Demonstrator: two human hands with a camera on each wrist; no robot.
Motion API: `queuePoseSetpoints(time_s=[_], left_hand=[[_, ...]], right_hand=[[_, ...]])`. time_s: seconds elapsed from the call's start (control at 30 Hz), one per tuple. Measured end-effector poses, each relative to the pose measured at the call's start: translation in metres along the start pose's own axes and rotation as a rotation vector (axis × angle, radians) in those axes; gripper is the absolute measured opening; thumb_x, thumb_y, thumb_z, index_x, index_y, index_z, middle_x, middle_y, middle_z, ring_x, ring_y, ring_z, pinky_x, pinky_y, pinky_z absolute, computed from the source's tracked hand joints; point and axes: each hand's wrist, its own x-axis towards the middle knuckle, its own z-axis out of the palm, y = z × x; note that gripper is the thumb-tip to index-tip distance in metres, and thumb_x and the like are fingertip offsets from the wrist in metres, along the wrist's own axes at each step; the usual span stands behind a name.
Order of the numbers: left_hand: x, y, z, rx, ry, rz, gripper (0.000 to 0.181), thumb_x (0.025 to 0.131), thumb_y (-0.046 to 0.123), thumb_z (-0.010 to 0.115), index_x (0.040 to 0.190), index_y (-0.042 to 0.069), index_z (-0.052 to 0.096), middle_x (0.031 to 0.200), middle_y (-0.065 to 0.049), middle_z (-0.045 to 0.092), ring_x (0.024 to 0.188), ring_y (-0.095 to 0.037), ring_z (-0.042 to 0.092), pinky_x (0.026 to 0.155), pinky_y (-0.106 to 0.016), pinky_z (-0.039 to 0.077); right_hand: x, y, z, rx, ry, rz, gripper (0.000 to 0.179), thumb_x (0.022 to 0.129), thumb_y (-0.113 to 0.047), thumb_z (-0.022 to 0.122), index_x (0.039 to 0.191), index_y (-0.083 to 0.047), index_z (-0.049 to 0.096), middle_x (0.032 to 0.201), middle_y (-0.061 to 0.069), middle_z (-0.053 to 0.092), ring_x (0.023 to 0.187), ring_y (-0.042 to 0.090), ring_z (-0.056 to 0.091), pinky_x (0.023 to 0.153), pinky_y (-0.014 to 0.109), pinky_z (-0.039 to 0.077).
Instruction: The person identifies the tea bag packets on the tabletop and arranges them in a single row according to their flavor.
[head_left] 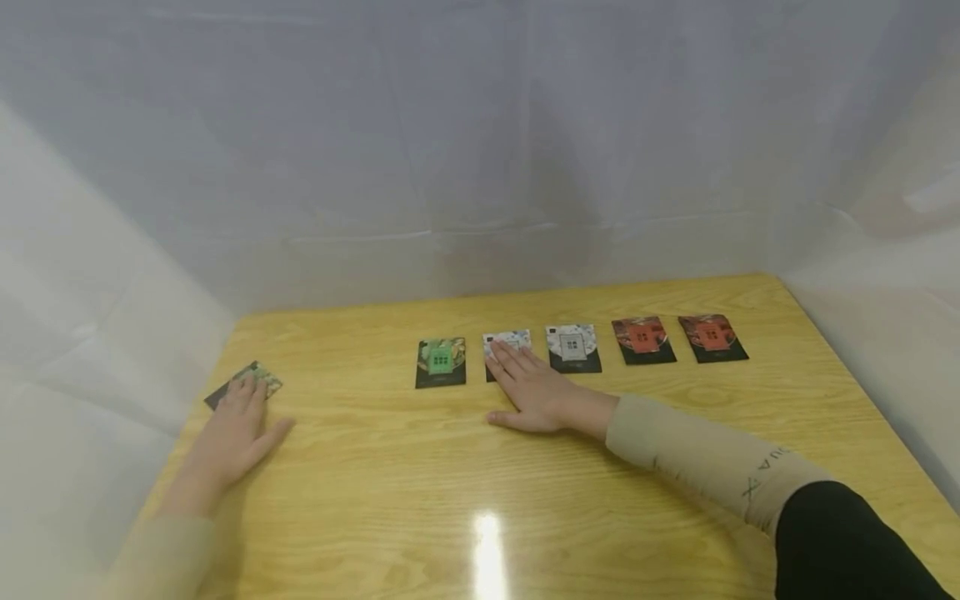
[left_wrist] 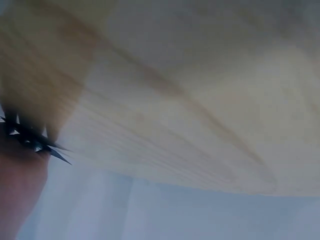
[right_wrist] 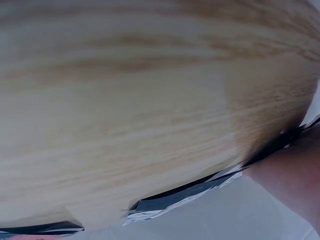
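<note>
My left hand [head_left: 230, 442] rests with extended fingers on a black-and-green flat packet [head_left: 217, 397], which lies tilted at the table's left side. In the left wrist view this packet's dark edge [left_wrist: 60, 154] shows beside the hand. The right hand [head_left: 534, 393] lies palm down, its straight fingers over a white-and-black packet [head_left: 489, 372] that they partly hide. To the left of that hand lies a green-labelled packet [head_left: 441, 362]. On its other side is a second white-and-black packet [head_left: 573, 348], whose edge [right_wrist: 175, 196] also appears in the right wrist view.
Two red-labelled packets [head_left: 643, 340] continue the row toward the right. All lie flat on a light wooden table [head_left: 375, 467]. Pale sheeting [head_left: 480, 167] hangs behind the table and along both sides. A bright light reflection shows near the front.
</note>
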Motion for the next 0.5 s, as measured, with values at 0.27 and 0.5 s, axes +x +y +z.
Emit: queuePoseSetpoints(time_s=[0.27, 0.5], left_hand=[[0.019, 0.032, 0.002, -0.004, -0.054, -0.034, 0.089, 0.114, 0.052, 0.031, 0.159, -0.022, 0.011, 0.167, -0.045, 0.0, 0.156, -0.066, 0.002, 0.124, -0.078, 0.013], [0.03, 0.06, 0.002, 0.046, -0.059, -0.003, 0.087, 0.114, 0.051, 0.033, 0.158, -0.023, 0.018, 0.167, -0.045, 0.006, 0.155, -0.066, 0.008, 0.125, -0.077, 0.017]], right_hand=[[-0.001, 0.0, 0.0, 0.001, 0.022, -0.015, 0.095, 0.108, -0.068, 0.037, 0.171, -0.006, 0.002, 0.18, 0.017, -0.007, 0.168, 0.032, -0.005, 0.138, 0.054, 0.005], [0.001, 0.002, 0.003, 0.012, 0.029, -0.022, 0.095, 0.108, -0.066, 0.039, 0.171, -0.005, 0.003, 0.179, 0.018, -0.007, 0.168, 0.034, -0.004, 0.137, 0.055, 0.006]])
